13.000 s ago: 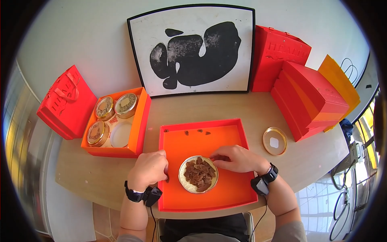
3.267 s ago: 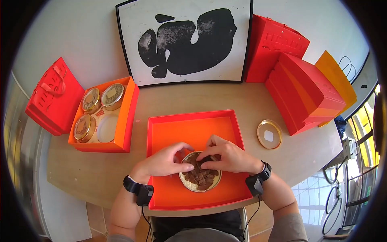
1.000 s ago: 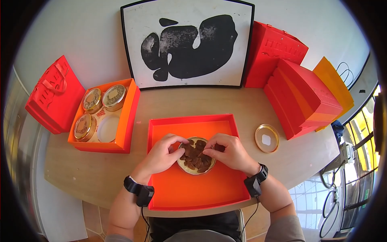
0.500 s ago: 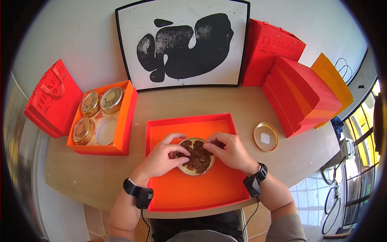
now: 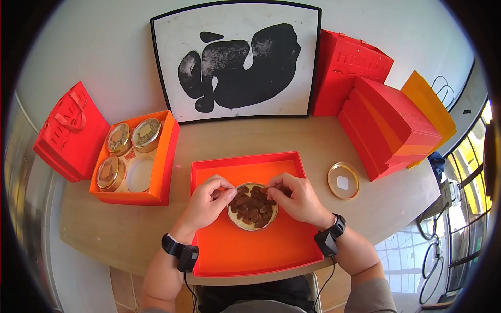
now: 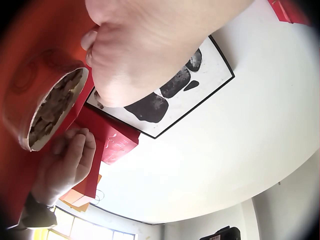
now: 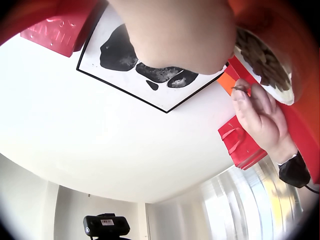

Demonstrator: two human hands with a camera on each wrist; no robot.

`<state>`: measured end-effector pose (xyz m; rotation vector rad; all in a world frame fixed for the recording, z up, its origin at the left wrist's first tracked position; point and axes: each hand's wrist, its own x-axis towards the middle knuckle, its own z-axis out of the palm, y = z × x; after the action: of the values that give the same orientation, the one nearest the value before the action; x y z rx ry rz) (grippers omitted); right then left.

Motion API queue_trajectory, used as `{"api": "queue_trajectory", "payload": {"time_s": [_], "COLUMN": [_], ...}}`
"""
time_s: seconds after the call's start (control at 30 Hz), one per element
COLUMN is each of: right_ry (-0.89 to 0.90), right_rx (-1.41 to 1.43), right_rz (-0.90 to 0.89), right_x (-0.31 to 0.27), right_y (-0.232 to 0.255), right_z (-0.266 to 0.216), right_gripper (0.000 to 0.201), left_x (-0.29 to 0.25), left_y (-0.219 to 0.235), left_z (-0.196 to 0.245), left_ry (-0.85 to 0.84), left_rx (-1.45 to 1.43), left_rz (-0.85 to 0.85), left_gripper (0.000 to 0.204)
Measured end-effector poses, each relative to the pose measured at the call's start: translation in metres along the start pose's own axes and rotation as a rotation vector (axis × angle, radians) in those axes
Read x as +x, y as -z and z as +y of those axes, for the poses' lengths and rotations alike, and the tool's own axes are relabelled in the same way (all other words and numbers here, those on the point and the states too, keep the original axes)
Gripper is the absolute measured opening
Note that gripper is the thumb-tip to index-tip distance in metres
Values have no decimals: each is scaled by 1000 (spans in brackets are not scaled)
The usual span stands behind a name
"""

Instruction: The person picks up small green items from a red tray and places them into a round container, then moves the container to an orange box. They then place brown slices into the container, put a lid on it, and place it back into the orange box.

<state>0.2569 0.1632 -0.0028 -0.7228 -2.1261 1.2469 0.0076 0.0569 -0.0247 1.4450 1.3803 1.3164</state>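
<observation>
A round patterned container (image 5: pixel 235 221) holding flat brown pieces (image 5: pixel 254 213) stands in the red-orange tray (image 5: pixel 250 255). At its left rim the left hand (image 5: pixel 207 202) pinches a small brown piece, which shows dark at the fingertips in the right wrist view (image 7: pixel 240 88). On the opposite side the right hand (image 5: pixel 301 201) has thumb and forefinger together on a brown piece (image 5: pixel 264 190) by the rim. In the left wrist view the container (image 6: pixel 25 100) is seen from the side, with the right hand (image 6: pixel 67 162) beyond it.
An orange box (image 5: pixel 166 156) with three lidded jars stands at left beside a red bag (image 5: pixel 73 133). A clear gold-rimmed lid (image 5: pixel 344 181) lies right of the tray. Red boxes (image 5: pixel 389 125), another red bag (image 5: pixel 349 70) and a framed picture (image 5: pixel 237 62) stand behind.
The left hand has drawn back from over the pieces to the left rim. The right hand stays nearly in place. Small dark pieces seen earlier along the tray's far side are gone from there.
</observation>
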Motion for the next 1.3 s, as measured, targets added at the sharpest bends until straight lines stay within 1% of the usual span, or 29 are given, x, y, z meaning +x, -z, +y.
{"api": "queue_trajectory", "payload": {"time_s": [0.07, 0.17, 0.23, 0.3, 0.37, 0.4, 0.43, 0.47, 0.5, 0.57, 0.6, 0.67, 0.73, 0.77, 0.8, 0.83, 0.87, 0.93, 0.97, 1.03, 1.1, 1.17, 1.23, 1.27, 1.3], "right_ry": [9, -14, -15, 8, 25, 40, 58, 64, 63, 61, 62, 61, 133, 137, 193, 248, 250, 281, 285, 355, 362, 359, 296, 296, 280], "right_rx": [-6, 19, 95, 82, 73, 14, -45, -46, -53, -60, -61, -61, -76, -76, -63, -49, -48, -8, -10, 2, -4, -4, -7, -6, -17], "right_rz": [-4, -15, 51, 58, 63, 49, 37, 39, 31, 22, 13, 3, -66, -65, -89, -113, -114, -200, -199, -241, -239, -239, -216, -215, -179], "right_x": [0, 0, 1, 2, 1, 1, 2, 2, 1, 2, 2, 1, 1, 2, 1, 1, 1, 0, -1, 0, 2, 0, 0, 0, 0], "right_y": [0, -2, -3, -3, -3, -2, -1, 0, 0, 0, 0, 0, 1, 0, -1, -2, -2, -2, -3, -4, -4, -3, -2, -2, -2], "right_z": [-1, 1, 4, 4, 5, 4, 3, 1, 0, -2, -2, -1, 0, 1, 2, 3, 2, -2, -2, -2, -3, -4, -5, -4, -3], "right_gripper": [15, 15, 15, 15, 14, 14, 14, 14, 14, 15, 15, 15, 13, 13, 15, 16, 16, 20, 20, 21, 20, 20, 19, 19, 17], "left_x": [-1, -1, -1, -2, -4, -5, -4, -3, -3, -4, -4, -5, -6, -5, -5, -5, -6, -7, -6, -6, -6, -6, -6, -6, -6], "left_y": [-1, -4, -2, -2, -2, -2, -1, 1, 1, 0, 0, 0, -3, -3, -2, -1, -1, -3, -3, -2, -2, -5, -4, -2, -1], "left_z": [17, 18, 14, 13, 15, 15, 15, 16, 18, 20, 19, 14, 9, 9, 11, 14, 15, 18, 19, 14, 13, 22, 20, 20, 20], "left_ry": [192, 153, 150, 152, 189, 190, 156, 118, 112, 112, 112, 150, 140, 129, 125, 129, 136, 144, 147, 130, 121, 155, 139, 117, 116], "left_rx": [-31, -43, -64, -88, -115, -115, -57, 3, 7, 44, 44, -30, -63, -95, -93, -64, -37, -28, -18, -19, -26, -80, -78, -72, -72], "left_rz": [-35, -27, -38, -48, -93, -93, -141, -188, -186, -236, -236, -176, -158, -142, -140, -166, -192, -199, -208, -225, -243, -209, -215, -218, -218], "left_gripper": [10, 12, 12, 13, 12, 12, 12, 13, 13, 13, 13, 13, 15, 17, 17, 20, 23, 24, 24, 23, 23, 16, 14, 13, 13]}}
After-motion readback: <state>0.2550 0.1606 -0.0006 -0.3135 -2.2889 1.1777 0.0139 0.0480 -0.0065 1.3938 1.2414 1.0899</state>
